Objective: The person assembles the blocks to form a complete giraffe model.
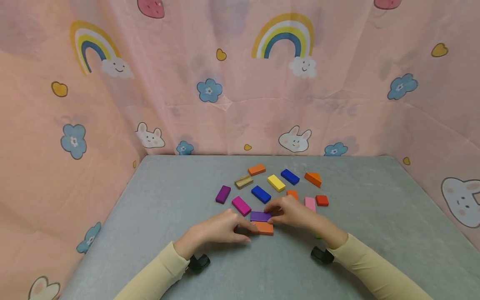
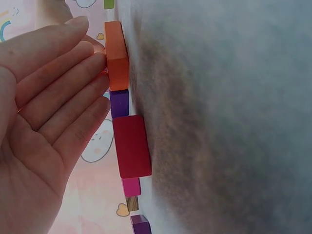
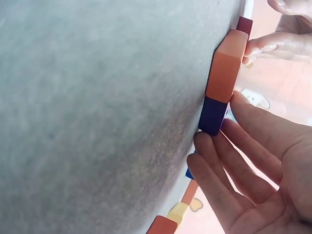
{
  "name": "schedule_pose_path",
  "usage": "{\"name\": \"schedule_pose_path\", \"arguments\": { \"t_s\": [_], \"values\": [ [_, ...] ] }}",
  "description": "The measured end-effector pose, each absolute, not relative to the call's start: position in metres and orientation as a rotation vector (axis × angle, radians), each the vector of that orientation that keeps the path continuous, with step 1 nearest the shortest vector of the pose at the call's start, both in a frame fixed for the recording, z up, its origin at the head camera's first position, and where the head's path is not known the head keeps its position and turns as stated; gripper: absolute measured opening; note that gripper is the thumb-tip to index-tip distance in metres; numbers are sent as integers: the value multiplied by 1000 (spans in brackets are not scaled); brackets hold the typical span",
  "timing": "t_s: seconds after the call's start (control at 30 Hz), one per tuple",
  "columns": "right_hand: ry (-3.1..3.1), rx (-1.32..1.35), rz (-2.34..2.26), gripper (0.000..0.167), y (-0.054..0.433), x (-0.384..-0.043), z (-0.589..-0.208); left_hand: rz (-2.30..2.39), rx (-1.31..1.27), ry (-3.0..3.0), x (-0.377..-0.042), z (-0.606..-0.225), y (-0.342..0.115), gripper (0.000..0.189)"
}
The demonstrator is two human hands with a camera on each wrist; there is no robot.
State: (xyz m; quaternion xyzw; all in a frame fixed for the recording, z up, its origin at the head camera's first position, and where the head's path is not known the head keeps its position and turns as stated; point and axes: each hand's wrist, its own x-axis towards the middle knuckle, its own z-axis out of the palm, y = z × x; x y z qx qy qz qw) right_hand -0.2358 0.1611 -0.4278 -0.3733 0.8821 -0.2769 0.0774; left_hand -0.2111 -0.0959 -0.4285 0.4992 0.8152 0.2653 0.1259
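your hands meet over a grey table [image 1: 150, 221] at two blocks lying side by side: an orange block [image 1: 265, 228] nearer you, and a purple block [image 1: 258, 216] touching its far long edge. your left hand [image 1: 225, 226] is relaxed, fingers fairly straight, fingertips at the orange block's left end, thumb held apart. your right hand [image 1: 290, 211] is narrowed, pinching the right end of the purple block between thumb and fingers. just beyond the purple block, to the left, lies a magenta block [image 1: 241, 206]; farther back are a blue block [image 1: 261, 194] and a yellow block [image 1: 276, 183]. a pink block [image 1: 309, 203], partly hidden by your right arm, lies beside a red block [image 1: 322, 200]
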Motion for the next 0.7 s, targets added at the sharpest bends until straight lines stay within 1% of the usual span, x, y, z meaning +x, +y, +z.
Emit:
{"name": "schedule_pose_path", "arguments": {
  "t_s": [0.4,0.7],
  "values": [
    [2634,-1053,-792,20,161,-241,-431,794,1419,2357,-212,-428,-95,32],
    [2555,-995,-880,22,165,-244,-434,817,1458,2347,-213,-430,-97,32]
  ]
}}
